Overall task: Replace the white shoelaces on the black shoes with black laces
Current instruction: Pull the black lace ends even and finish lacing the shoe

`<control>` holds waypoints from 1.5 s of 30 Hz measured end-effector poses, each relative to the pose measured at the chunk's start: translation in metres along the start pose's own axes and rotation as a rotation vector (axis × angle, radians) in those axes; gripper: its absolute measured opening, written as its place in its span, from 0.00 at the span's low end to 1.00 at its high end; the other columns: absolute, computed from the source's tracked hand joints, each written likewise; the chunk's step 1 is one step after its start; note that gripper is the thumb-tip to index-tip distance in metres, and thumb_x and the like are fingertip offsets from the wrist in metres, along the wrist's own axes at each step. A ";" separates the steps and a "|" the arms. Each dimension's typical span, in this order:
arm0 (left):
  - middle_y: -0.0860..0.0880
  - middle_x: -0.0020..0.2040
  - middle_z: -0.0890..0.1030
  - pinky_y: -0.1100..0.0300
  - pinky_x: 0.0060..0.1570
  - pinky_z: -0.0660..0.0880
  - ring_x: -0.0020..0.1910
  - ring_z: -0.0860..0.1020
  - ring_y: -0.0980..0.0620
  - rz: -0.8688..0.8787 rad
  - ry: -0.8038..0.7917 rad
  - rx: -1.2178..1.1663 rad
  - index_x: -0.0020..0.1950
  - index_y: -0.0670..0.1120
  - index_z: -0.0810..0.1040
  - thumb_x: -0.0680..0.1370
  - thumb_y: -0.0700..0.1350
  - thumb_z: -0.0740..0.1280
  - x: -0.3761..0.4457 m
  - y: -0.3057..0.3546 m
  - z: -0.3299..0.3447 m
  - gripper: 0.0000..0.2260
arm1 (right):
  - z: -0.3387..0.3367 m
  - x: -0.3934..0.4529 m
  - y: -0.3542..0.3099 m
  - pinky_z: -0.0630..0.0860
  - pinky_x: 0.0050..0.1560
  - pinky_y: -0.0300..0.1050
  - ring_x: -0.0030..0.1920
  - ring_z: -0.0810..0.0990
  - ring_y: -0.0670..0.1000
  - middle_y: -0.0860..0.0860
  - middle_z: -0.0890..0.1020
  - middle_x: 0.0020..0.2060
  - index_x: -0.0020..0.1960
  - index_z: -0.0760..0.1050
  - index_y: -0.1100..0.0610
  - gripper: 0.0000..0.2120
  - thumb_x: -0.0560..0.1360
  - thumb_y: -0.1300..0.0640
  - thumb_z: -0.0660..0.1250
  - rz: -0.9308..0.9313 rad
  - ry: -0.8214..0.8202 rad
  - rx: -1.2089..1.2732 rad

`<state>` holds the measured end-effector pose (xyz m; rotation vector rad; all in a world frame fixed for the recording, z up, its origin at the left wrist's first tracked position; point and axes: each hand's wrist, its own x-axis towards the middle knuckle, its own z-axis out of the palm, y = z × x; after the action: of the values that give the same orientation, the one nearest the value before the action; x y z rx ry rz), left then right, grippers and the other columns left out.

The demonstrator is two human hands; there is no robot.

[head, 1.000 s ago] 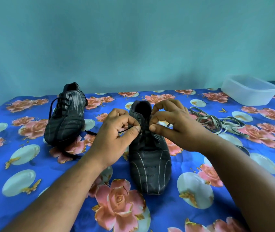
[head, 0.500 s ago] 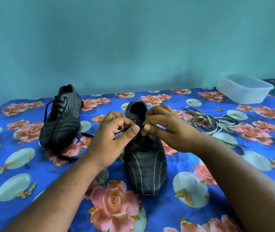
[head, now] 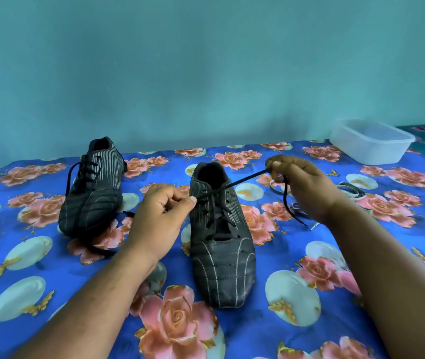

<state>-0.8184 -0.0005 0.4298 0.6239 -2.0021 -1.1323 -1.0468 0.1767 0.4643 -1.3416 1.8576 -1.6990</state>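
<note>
Black lace (head: 242,180) pinched taut between left hand (head: 159,216) and right hand (head: 302,187) over near shoe (head: 221,244); two shoes, open cloth (head: 25,281) around.

I saw a blue floral cloth (head: 37,257) covering the surface. A clear plastic tub (head: 370,145) sat at its far right corner, near a plain teal wall (head: 206,68) behind.
</note>
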 end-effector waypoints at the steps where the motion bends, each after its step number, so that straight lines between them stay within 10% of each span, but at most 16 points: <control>1: 0.47 0.41 0.75 0.69 0.44 0.68 0.41 0.74 0.54 -0.029 -0.006 -0.007 0.36 0.47 0.77 0.78 0.43 0.73 0.001 0.000 0.001 0.11 | -0.001 0.000 -0.001 0.67 0.55 0.50 0.44 0.74 0.49 0.49 0.78 0.41 0.40 0.79 0.52 0.10 0.74 0.47 0.66 0.022 0.040 0.078; 8: 0.62 0.58 0.74 0.55 0.62 0.71 0.61 0.74 0.56 0.229 -0.029 0.066 0.61 0.62 0.79 0.76 0.71 0.62 -0.005 0.009 -0.003 0.20 | 0.034 -0.013 -0.032 0.70 0.49 0.42 0.44 0.75 0.48 0.48 0.78 0.40 0.40 0.77 0.56 0.11 0.79 0.54 0.65 -0.139 -0.260 -0.064; 14: 0.59 0.58 0.77 0.45 0.64 0.69 0.62 0.73 0.53 0.325 -0.179 0.099 0.50 0.59 0.84 0.76 0.68 0.64 -0.017 0.023 0.009 0.16 | 0.056 -0.020 -0.038 0.69 0.44 0.31 0.38 0.76 0.40 0.40 0.79 0.35 0.42 0.79 0.50 0.09 0.80 0.58 0.68 -0.198 -0.405 -0.144; 18: 0.60 0.53 0.78 0.57 0.59 0.69 0.56 0.75 0.52 0.319 -0.209 0.039 0.42 0.60 0.81 0.75 0.61 0.68 -0.015 0.023 0.009 0.08 | 0.052 -0.020 -0.036 0.71 0.44 0.34 0.39 0.75 0.41 0.43 0.80 0.35 0.44 0.81 0.59 0.08 0.80 0.57 0.68 -0.162 -0.387 -0.123; 29: 0.44 0.44 0.82 0.56 0.53 0.74 0.45 0.80 0.50 -0.008 -0.036 -0.168 0.42 0.47 0.81 0.75 0.55 0.72 0.000 0.004 -0.001 0.12 | 0.038 -0.014 -0.039 0.64 0.30 0.28 0.27 0.67 0.41 0.42 0.75 0.28 0.42 0.80 0.57 0.12 0.79 0.51 0.66 -0.001 -0.091 -0.109; 36: 0.58 0.64 0.72 0.42 0.68 0.68 0.68 0.70 0.51 0.347 -0.108 0.148 0.66 0.64 0.77 0.79 0.68 0.61 -0.008 0.007 0.007 0.19 | 0.055 -0.021 -0.041 0.66 0.35 0.39 0.33 0.68 0.45 0.49 0.75 0.31 0.44 0.81 0.59 0.11 0.78 0.51 0.69 -0.080 -0.319 -0.151; 45: 0.60 0.49 0.76 0.46 0.58 0.74 0.56 0.77 0.48 0.282 -0.081 0.043 0.45 0.56 0.81 0.77 0.60 0.65 -0.001 0.003 0.010 0.10 | 0.046 -0.018 -0.039 0.69 0.37 0.34 0.33 0.72 0.41 0.45 0.78 0.30 0.44 0.82 0.55 0.06 0.78 0.55 0.71 -0.037 -0.235 -0.174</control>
<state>-0.8254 0.0069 0.4290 0.3076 -2.1097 -0.9590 -0.9865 0.1665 0.4802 -1.5767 1.8866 -1.3530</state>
